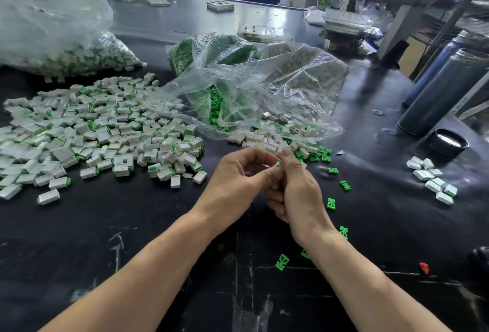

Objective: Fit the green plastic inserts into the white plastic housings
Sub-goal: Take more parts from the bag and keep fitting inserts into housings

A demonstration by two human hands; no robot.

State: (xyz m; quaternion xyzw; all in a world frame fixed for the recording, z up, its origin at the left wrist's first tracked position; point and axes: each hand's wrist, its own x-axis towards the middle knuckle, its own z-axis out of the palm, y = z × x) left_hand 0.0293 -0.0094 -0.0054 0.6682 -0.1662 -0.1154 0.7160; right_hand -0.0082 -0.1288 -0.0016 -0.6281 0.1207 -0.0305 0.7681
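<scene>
**Housing and insert being pinched together at frame centre**

White housing (276, 164) sitting between both sets of fingertips just above mid-frame, only a sliver showing, with a speck of green insert (280, 164) at its right edge. Left hand (238, 177) curling in from the lower left, thumb and forefinger closing on the piece. Right hand (296, 188) meeting it from the lower right, thumb pressing on top, remaining fingers folded under; whether anything else is being carried in that palm cannot be told.

Sprawling across the left of the frame on the black tabletop (132, 239): pile of assembled white-and-green pieces (100, 130). Lying just above the hands: clear plastic bag (264, 93) spilling green inserts and white housings onto the surface. Scattering to the lower right of the hands: loose green inserts (330, 203). Resting at the right edge: small cluster of white housings (431, 179). Standing further up on the right: dark cylindrical bottle (444, 93), with its black cap (448, 144) lying beside its base. Bulging in the upper left: another clear bag of parts (53, 35). Sitting at the lower right: small red piece (424, 268).
</scene>
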